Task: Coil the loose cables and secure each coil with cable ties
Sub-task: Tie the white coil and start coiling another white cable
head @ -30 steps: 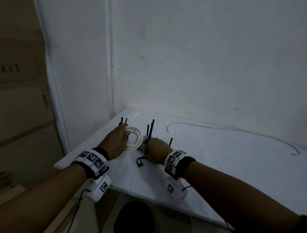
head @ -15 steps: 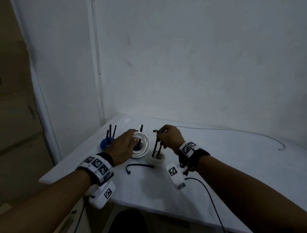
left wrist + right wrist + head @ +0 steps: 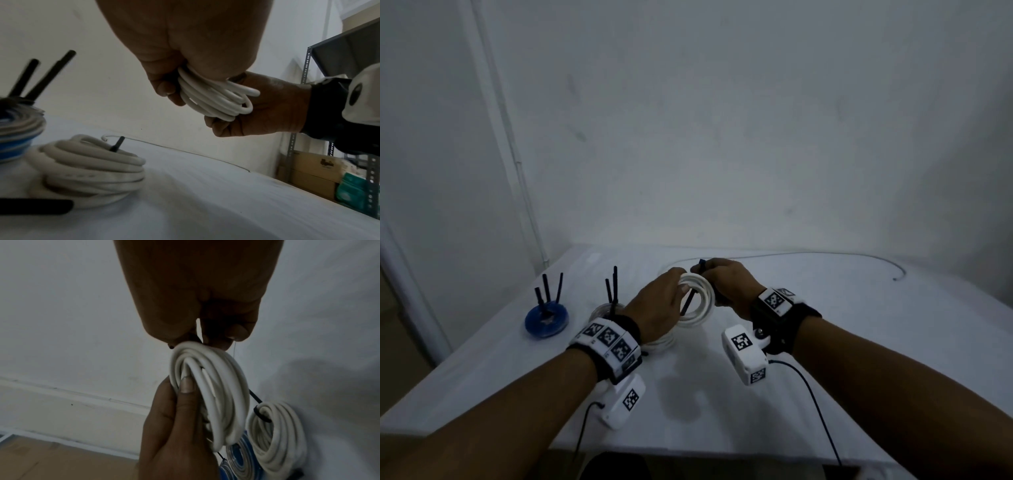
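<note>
My left hand (image 3: 658,303) grips a coil of white cable (image 3: 700,301) and holds it upright above the table. In the right wrist view its thumb presses the white coil (image 3: 213,394) on the side. My right hand (image 3: 726,281) pinches a black cable tie (image 3: 687,303) at the top of the coil; the strap runs down through the coil's middle. The left wrist view shows both hands closed round the white coil (image 3: 216,100). A thin loose cable (image 3: 859,254) lies along the far side of the table.
On the white table (image 3: 722,411), a blue coil (image 3: 546,320) and a clear coil (image 3: 607,308) stand at the left with black ties sticking up. A second white coil (image 3: 92,170) lies below my left hand, and a loose black tie (image 3: 35,206) beside it. Metal shelving (image 3: 306,78) is at the right.
My right hand has left the coil on the table and come to the coil in my left hand, with a tie now through it. Both hands have lifted and shifted right.
</note>
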